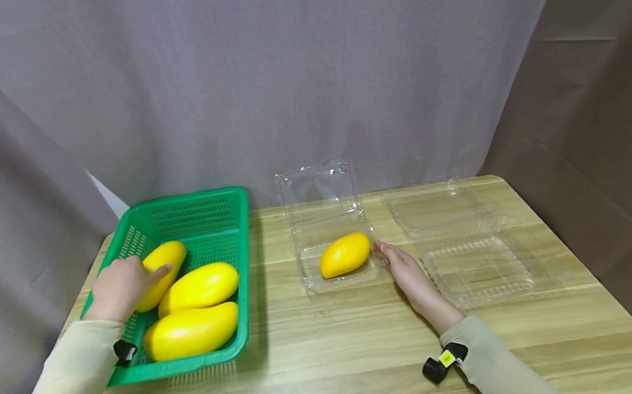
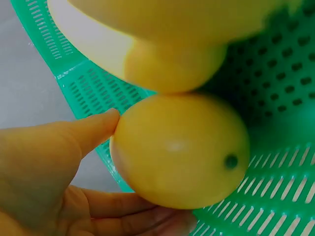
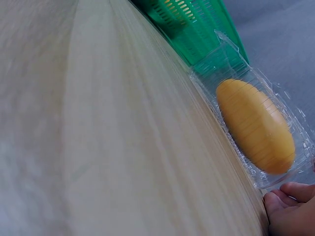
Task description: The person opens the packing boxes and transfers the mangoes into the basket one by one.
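My left hand (image 1: pixel 121 285) is inside the green basket (image 1: pixel 244 244), gripping a yellow mango (image 1: pixel 173 255). In the left wrist view, the thumb (image 2: pixel 98 129) and fingers (image 2: pixel 133 216) press the rounded end of that mango (image 2: pixel 172 147) from two sides. Two more mangoes, one in the middle (image 1: pixel 203 288) and one at the front (image 1: pixel 191 333), lie beside it. Right of the basket, an opened clear plastic clamshell box (image 1: pixel 311 282) holds one mango (image 1: pixel 345 255) lying on its side. My right hand (image 1: pixel 413 280) rests at the box's right edge, its fingertips against or very near the plastic.
Another clear clamshell box (image 1: pixel 479 269) lies opened on the right of the wooden table (image 1: pixel 334 357), its lid (image 1: pixel 434 206) toward the back. A grey curtain (image 1: pixel 303 81) hangs behind the table, and a brown cloth (image 1: pixel 608 144) hangs along the right side.
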Available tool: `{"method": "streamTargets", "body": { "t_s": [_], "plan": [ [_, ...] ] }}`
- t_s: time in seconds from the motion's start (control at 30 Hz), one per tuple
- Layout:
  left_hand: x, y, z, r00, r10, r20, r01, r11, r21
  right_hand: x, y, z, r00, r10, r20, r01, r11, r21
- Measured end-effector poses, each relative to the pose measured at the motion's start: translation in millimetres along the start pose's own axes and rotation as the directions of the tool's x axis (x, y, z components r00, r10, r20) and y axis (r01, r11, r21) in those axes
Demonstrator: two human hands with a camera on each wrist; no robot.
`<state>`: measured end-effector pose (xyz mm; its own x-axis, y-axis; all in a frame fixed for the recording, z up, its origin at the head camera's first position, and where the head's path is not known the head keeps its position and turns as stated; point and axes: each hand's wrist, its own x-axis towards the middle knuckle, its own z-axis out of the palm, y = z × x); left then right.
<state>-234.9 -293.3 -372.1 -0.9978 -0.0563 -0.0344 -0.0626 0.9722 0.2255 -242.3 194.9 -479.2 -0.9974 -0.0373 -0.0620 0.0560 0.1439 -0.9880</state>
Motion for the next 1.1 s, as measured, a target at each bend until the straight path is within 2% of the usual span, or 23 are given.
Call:
{"method": "streamTargets", "body": {
  "t_s": [0.17,0.43,0.53,0.7,0.8,0.97,1.1],
  "plan": [
    [2.6,-2.6,-0.4,0.999,0.013,-0.037,-0.011,0.999,0.031,1.4,1,0,1.0,0.004,-0.01,-0.004,1.0,-0.002],
    [8.9,-5.5,-9.4,0.999,0.023,-0.031,-0.022,0.999,0.027,2.7,3,0,1.0,-0.002,-0.004,0.002,1.0,-0.02],
    [14.7,-8.1,-12.4,0.998,0.051,-0.036,-0.05,0.998,0.033,2.5,3,0,1.0,0.001,-0.016,-0.001,1.0,-0.029],
    [21.5,-11.6,-12.5,0.993,0.115,0.008,-0.116,0.992,0.056,2.1,2,1,1.0,-0.005,-0.021,0.004,1.0,-0.022],
    [23.0,-12.0,-12.4,0.99,0.141,0.01,-0.141,0.988,0.059,1.7,1,1,1.0,0.001,-0.017,-0.001,1.0,-0.018],
    [25.3,-3.6,-16.4,0.981,0.189,-0.05,-0.187,0.982,0.039,0.8,0,1,1.0,0.006,-0.022,-0.006,1.0,-0.025],
    [31.7,17.9,-23.8,0.964,0.233,-0.13,-0.232,0.972,0.024,0.1,0,1,1.0,-0.001,-0.025,0.0,1.0,-0.024]
  ]
}}
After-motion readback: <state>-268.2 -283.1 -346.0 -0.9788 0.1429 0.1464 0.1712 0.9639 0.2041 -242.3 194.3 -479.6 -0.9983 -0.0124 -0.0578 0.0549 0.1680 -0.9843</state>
